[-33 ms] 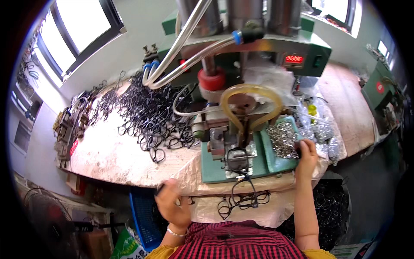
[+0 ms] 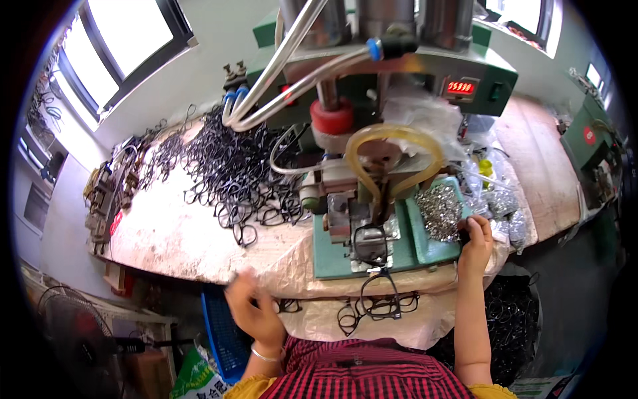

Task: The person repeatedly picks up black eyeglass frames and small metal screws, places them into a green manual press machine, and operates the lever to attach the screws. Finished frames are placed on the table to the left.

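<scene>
My left hand (image 2: 254, 311) hovers near the front edge of the bench, left of the green press base (image 2: 327, 266), its fingers smeared by motion. At the right rim of a green tray (image 2: 433, 253) of small shiny metal parts (image 2: 439, 211), my right hand (image 2: 477, 247) has its fingers curled together. Something dark shows at its fingertips; what they hold, if anything, is hidden. Under the press head, a black eyeglass frame (image 2: 370, 244) sits in the metal fixture. Another black frame (image 2: 379, 296) hangs in front of it, over more frames on the brown paper.
A large heap of black eyeglass frames (image 2: 232, 156) covers the bench's left side. The green press (image 2: 488, 73) stands ahead with clear air hoses. Bagged metal parts (image 2: 502, 203) lie right of the tray. A blue basket (image 2: 222, 332) is below left; a fan (image 2: 80, 332) stands further left.
My left hand has shifted slightly left. My right hand stays at the tray's edge. The whole view has moved a little, and the eyeglass frames stay in place.
</scene>
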Demonstrator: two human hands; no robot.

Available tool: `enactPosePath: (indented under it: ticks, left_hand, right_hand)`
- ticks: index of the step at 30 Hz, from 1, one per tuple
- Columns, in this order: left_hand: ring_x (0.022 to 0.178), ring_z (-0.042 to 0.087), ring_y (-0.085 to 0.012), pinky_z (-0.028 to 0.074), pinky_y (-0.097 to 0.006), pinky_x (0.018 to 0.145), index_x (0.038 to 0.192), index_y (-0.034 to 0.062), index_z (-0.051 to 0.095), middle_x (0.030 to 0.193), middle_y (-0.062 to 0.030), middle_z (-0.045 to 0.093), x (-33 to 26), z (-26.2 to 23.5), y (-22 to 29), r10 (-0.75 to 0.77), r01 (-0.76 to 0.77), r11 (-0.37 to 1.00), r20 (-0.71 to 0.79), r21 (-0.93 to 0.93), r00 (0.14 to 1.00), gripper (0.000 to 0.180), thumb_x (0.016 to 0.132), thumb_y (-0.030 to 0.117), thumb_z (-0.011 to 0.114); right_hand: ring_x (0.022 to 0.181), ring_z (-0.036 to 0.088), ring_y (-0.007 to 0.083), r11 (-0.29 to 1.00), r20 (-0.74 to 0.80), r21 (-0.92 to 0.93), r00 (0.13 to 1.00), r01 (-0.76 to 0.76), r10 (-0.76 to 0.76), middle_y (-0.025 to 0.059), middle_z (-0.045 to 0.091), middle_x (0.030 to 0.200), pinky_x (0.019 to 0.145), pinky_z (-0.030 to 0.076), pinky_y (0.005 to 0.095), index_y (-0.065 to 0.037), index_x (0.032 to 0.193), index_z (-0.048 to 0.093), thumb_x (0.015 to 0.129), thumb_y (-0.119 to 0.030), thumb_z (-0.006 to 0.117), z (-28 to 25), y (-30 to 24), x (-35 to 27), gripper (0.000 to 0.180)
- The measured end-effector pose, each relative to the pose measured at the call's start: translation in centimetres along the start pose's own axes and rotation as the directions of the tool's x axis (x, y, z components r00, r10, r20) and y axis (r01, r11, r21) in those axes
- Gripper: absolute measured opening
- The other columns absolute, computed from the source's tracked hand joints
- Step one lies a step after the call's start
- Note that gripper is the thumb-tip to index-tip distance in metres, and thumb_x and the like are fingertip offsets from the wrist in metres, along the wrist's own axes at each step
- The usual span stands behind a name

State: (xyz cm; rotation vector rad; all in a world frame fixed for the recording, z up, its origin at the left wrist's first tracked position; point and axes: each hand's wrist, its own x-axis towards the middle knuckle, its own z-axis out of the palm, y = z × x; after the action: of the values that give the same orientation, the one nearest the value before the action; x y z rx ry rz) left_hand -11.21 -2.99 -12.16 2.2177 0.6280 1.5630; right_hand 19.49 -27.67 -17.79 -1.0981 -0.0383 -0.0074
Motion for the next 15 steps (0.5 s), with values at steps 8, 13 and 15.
enactPosePath:
  ticks: [8, 13, 15]
  left_hand:
    - [0.081, 0.062, -0.0305, 0.048, -0.040, 0.071, 0.089, 0.0053, 0.068, 0.090, -0.0082, 0.066, 10.1, 7.7, -8.0, -0.020, -0.034, 0.978, 0.252, 0.207, 0.967, 0.004, 0.087, 0.008, 0.066]
    - [0.080, 0.068, -0.0334, 0.053, -0.043, 0.070, 0.088, 0.0108, 0.076, 0.085, -0.0111, 0.071, 9.7, 15.4, -12.8, -0.380, 0.129, 0.793, 0.319, 0.595, 0.869, 0.020, 0.080, 0.029, 0.072]
    - [0.081, 0.069, -0.0334, 0.054, -0.042, 0.071, 0.086, 0.0105, 0.077, 0.085, -0.0118, 0.073, 8.5, 15.6, -13.8, -0.527, 0.292, 0.769, 0.306, 0.569, 0.793, 0.022, 0.081, 0.031, 0.073]
  right_hand:
    - [0.081, 0.064, 0.0130, 0.848, 0.268, -0.444, 0.946, 0.291, -0.184, 0.0032, 0.070, 0.088, 0.076, 0.050, 0.0256, -0.001, 0.097, 0.072, 0.085, -0.002, 0.070, 6.3, 0.9, -1.1, 0.012]
    - [0.084, 0.068, 0.0241, 0.655, 0.358, -0.623, 0.901, 0.427, -0.247, 0.0119, 0.073, 0.093, 0.079, 0.051, 0.0326, -0.002, 0.099, 0.074, 0.083, -0.003, 0.071, 6.4, -0.1, -0.1, 0.016]
    - [0.086, 0.067, 0.0269, 0.526, 0.415, -0.659, 0.843, 0.537, -0.342, 0.0116, 0.072, 0.091, 0.079, 0.051, 0.0344, -0.004, 0.096, 0.075, 0.080, -0.001, 0.072, 5.5, -1.0, -1.0, 0.017]
